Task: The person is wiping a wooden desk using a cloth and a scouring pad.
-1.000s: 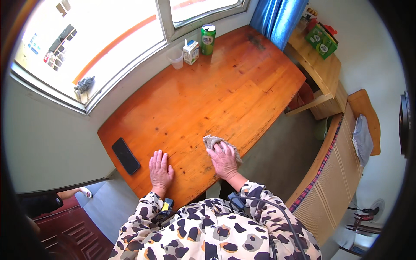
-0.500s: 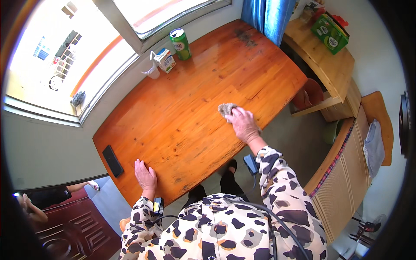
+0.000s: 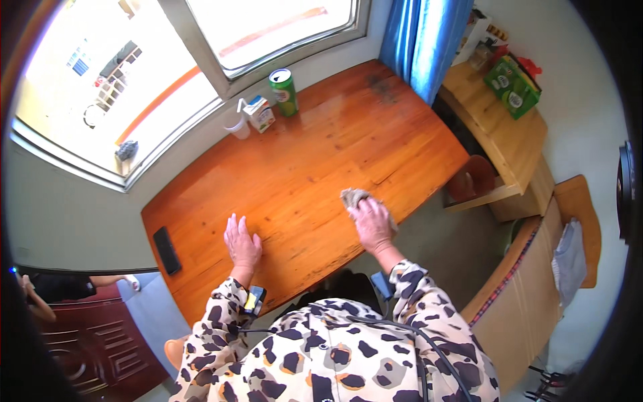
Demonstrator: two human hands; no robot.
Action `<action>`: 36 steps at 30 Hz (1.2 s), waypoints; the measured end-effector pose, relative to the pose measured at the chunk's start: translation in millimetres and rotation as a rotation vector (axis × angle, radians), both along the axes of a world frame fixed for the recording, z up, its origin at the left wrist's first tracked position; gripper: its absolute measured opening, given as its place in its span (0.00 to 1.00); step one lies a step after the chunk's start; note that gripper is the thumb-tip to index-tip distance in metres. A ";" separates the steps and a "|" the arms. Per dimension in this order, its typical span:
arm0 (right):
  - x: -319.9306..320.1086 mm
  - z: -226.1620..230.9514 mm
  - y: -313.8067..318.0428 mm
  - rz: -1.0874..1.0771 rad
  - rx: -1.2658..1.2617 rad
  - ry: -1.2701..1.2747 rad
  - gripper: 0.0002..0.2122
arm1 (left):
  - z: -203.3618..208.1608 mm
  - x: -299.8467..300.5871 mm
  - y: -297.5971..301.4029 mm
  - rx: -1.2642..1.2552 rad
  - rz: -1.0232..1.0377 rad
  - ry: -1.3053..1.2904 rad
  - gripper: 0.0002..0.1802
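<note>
A grey-brown cloth point(image 3: 353, 196) lies bunched on the orange wooden table point(image 3: 301, 177), towards its right front edge. My right hand point(image 3: 372, 226) holds it down from above, fingers over its near side; part of the cloth shows beyond the fingertips and part beside the palm. Over the left front of the tabletop, my left hand point(image 3: 242, 245) is open, palm down with the fingers stretched out and nothing in them. Whether that palm touches the wood I cannot tell. A black phone point(image 3: 167, 250) rests at the table's left end.
Along the window side stand a green can point(image 3: 284, 93), a small drink carton point(image 3: 260, 114) and a clear plastic cup point(image 3: 237, 126). A blue curtain point(image 3: 425, 50) hangs at the far right corner. Beyond it, a wooden desk point(image 3: 492, 114) bears a green box point(image 3: 514, 87). Another person point(image 3: 63, 287) is at far left.
My left hand has shifted right, further from the phone. The right hand and cloth sit a little closer to the near edge. The whole view has tipped, showing more window.
</note>
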State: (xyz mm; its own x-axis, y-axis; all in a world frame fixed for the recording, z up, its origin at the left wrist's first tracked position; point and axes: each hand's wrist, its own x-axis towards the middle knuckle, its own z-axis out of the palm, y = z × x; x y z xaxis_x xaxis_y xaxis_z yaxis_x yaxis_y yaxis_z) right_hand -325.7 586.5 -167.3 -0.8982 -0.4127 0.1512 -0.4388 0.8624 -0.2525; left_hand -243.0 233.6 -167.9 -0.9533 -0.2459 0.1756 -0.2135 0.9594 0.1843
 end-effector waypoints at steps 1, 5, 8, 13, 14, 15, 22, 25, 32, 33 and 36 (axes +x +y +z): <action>0.2 -13.3 1.0 0.004 -0.034 0.093 0.15 | -0.2 -17.5 7.1 0.002 -0.051 0.059 0.34; -5.4 -18.5 19.1 0.080 -0.129 0.119 0.15 | 8.9 -75.8 44.8 0.034 -0.144 0.053 0.34; -26.1 -6.9 32.4 0.154 -0.081 0.066 0.14 | 8.4 -123.2 75.2 0.053 -0.127 -0.002 0.34; -102.5 0.5 82.5 0.154 0.018 0.019 0.14 | -6.9 -182.4 104.4 0.002 0.082 0.002 0.32; -123.4 -9.2 107.7 0.104 -0.003 0.083 0.14 | -10.8 -190.7 117.1 0.003 0.085 -0.007 0.32; -144.6 -21.9 133.1 0.081 -0.031 0.252 0.15 | -15.7 -198.6 124.6 0.059 0.147 -0.026 0.32; -304.8 -32.2 211.3 -0.304 0.014 0.215 0.15 | -38.7 -206.5 153.1 -0.046 0.273 0.038 0.34; -344.7 -28.4 170.7 -0.269 0.018 0.249 0.14 | -33.0 -209.5 156.5 -0.048 0.280 0.055 0.33; -271.5 -10.3 -9.6 0.627 -0.186 0.064 0.11 | -23.7 -205.7 152.0 -0.030 0.293 0.044 0.34; -262.9 -13.0 -17.7 0.806 -0.257 0.084 0.13 | -24.8 -207.8 152.8 -0.024 0.294 0.048 0.34; -296.7 -17.0 -30.2 0.865 -0.269 0.057 0.16 | -22.2 -204.5 153.6 -0.019 0.279 0.029 0.35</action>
